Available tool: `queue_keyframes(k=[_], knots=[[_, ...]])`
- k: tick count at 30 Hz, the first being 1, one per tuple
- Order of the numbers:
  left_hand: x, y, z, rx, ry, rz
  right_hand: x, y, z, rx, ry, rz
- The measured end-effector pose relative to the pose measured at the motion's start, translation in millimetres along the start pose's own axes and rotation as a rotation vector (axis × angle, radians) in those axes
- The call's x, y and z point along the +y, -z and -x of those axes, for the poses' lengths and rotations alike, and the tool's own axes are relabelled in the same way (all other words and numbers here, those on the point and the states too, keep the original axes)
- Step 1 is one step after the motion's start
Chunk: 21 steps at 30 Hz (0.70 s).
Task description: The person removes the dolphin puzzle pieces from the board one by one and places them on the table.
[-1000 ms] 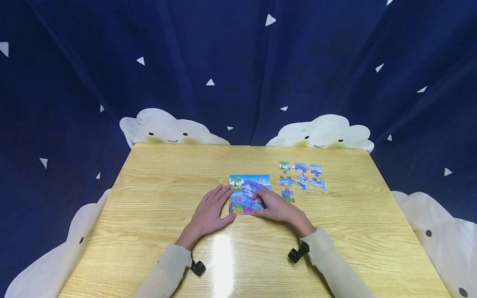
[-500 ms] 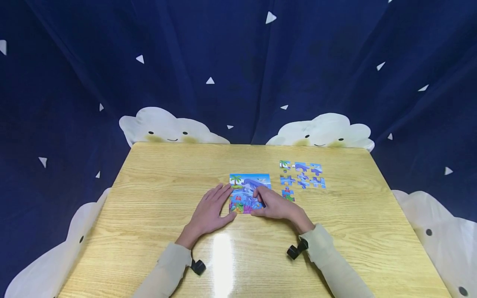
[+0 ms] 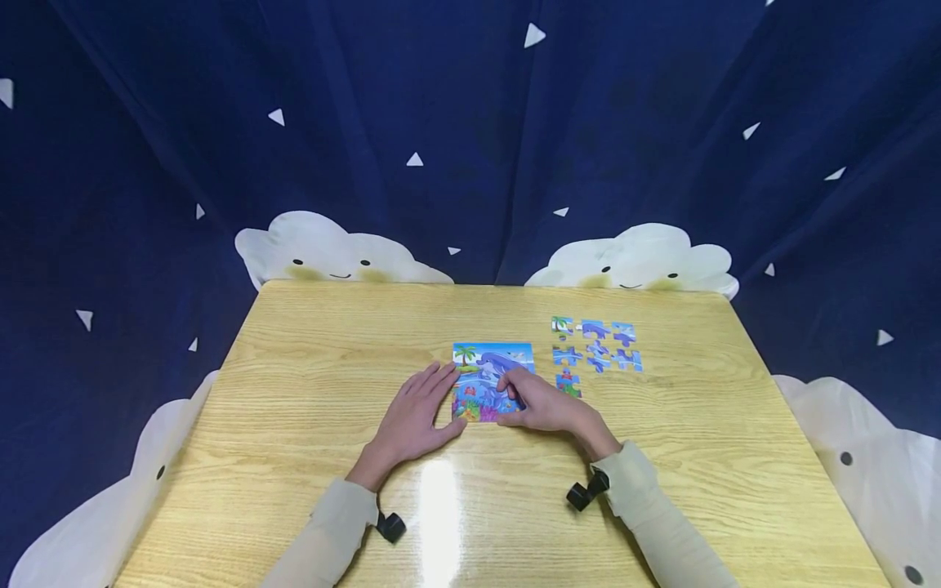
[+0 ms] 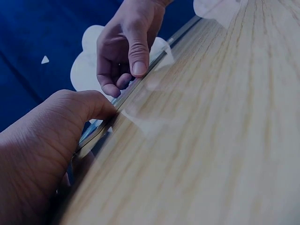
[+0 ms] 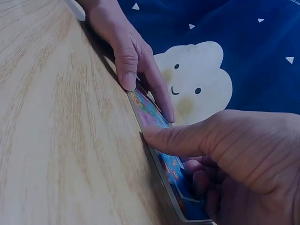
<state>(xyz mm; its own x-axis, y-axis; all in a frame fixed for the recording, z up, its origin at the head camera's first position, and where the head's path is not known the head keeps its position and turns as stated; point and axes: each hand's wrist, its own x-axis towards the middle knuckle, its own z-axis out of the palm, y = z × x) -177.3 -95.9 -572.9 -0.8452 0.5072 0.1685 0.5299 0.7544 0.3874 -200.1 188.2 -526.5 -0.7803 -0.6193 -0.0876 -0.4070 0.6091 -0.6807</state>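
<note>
A flat jigsaw puzzle board with a dolphin, palm tree and sea scene lies on the table between both hands. My left hand rests flat beside its left edge, fingers straight, the fingertips touching the side and the thumb at the lower left corner. Over the lower right part, my right hand has curled fingers, with its thumb at the near edge. It seems to pinch a puzzle piece there, mostly hidden beneath the hand. In the right wrist view, the right thumb lies across the board's near edge.
Several loose puzzle pieces lie in rough rows to the right of the board, beyond the right hand. The wooden table reaches back to a dark blue curtain with white triangles and clouds.
The right fingers and thumb have shifted very slightly over the lower right of the board. The left hand, board and loose pieces stay where they were.
</note>
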Motion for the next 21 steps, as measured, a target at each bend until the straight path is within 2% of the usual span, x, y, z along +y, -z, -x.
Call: queue_keyframes(k=[6,13,21], knots=[[0.7,-0.3,-0.1,0.032,-0.020,0.005,-0.5,0.2,-0.8,-0.001,-0.003,-0.020],[0.7,0.3,-0.1,0.011,-0.013,0.005,0.4,-0.4,-1.4,0.003,-0.005,-0.037],[0.1,-0.1,0.6,-0.003,0.000,0.009,-5.5,-1.2,1.0,-0.024,0.018,0.010]])
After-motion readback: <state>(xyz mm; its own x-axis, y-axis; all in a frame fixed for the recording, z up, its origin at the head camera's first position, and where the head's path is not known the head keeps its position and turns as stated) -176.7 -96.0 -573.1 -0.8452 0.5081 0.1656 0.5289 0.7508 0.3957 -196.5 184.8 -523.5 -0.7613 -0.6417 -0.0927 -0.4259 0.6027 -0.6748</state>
